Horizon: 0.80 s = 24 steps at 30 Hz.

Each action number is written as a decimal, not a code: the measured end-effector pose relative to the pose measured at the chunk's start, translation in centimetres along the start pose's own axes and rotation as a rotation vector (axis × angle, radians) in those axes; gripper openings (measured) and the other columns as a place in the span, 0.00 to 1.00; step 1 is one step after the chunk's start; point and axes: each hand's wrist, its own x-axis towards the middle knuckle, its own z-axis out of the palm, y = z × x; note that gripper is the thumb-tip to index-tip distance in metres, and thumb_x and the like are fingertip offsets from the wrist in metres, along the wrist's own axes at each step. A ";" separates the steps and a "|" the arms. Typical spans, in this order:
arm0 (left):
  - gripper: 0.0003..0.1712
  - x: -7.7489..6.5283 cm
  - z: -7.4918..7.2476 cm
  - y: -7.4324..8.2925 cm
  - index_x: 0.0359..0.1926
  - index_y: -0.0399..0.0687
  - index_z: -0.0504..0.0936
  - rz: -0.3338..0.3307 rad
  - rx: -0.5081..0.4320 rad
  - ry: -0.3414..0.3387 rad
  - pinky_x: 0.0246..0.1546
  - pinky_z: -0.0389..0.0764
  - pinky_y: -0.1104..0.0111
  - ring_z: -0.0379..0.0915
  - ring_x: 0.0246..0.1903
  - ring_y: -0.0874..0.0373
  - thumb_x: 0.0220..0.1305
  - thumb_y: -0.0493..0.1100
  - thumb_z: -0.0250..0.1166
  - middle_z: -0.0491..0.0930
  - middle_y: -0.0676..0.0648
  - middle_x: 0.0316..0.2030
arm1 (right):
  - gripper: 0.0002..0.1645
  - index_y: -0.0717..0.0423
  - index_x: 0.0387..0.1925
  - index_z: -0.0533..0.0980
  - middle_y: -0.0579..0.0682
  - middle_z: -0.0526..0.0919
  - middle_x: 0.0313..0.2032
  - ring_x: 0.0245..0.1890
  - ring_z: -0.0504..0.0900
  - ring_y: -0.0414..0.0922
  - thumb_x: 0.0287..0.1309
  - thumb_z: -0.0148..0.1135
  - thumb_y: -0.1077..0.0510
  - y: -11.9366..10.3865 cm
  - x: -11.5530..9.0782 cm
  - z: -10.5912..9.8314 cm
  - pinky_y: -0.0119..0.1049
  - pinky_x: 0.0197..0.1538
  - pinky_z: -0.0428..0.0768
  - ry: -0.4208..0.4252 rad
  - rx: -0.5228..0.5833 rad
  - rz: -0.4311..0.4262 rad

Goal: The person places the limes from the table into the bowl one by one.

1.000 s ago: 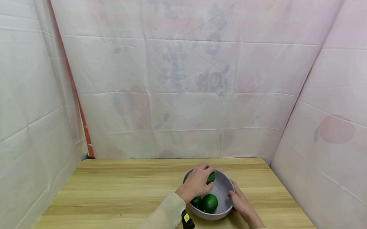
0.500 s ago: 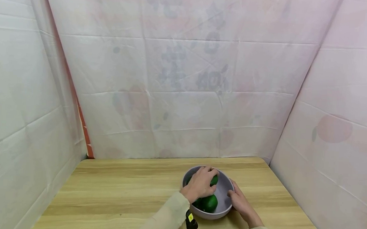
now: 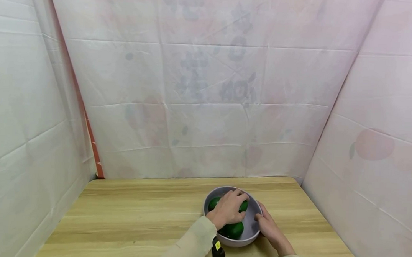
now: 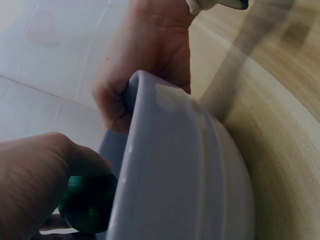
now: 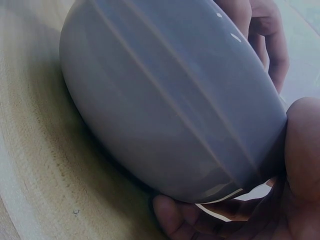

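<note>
A round grey-purple bowl (image 3: pixel 235 242) stands on the table with several glossy dark green fruits in it. My left hand (image 3: pixel 227 209) reaches into the bowl and holds one green fruit (image 3: pixel 244 206), its thumb and fingers curled round it; the left wrist view shows this fruit (image 4: pixel 89 204) just inside the rim. One more fruit (image 3: pixel 234 231) lies at the near side, and another fruit (image 3: pixel 213 203) at the left, partly covered by that hand. On the bowl's right side my right hand (image 3: pixel 271 230) grips the wall, thumb over the rim, fingers outside and low down.
The light wooden table (image 3: pixel 136 217) extends to the left of the bowl and behind it. A pale printed cloth (image 3: pixel 206 124) hangs at the back, with similar cloth sheets on the left and right sides.
My left hand has shifted right inside the bowl together with the fruit it holds. The fruit at the left has come into sight behind it. The right hand and bowl have barely moved.
</note>
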 end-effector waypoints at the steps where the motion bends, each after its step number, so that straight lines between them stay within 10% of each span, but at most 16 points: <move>1: 0.23 0.0 0.0 0.0 0.60 0.64 0.79 0.002 0.003 -0.001 0.54 0.81 0.64 0.76 0.57 0.57 0.65 0.51 0.69 0.76 0.54 0.63 | 0.39 0.57 0.80 0.45 0.71 0.48 0.77 0.73 0.60 0.67 0.69 0.35 0.64 0.0 0.0 0.0 0.54 0.61 0.77 0.000 0.000 -0.001; 24: 0.23 0.8 1.5 -0.6 0.58 0.65 0.80 -0.040 0.055 -0.057 0.58 0.79 0.58 0.77 0.53 0.58 0.62 0.52 0.71 0.79 0.55 0.58 | 0.39 0.57 0.80 0.45 0.71 0.48 0.77 0.72 0.62 0.68 0.68 0.36 0.64 0.3 0.1 0.0 0.58 0.61 0.78 0.000 0.015 0.003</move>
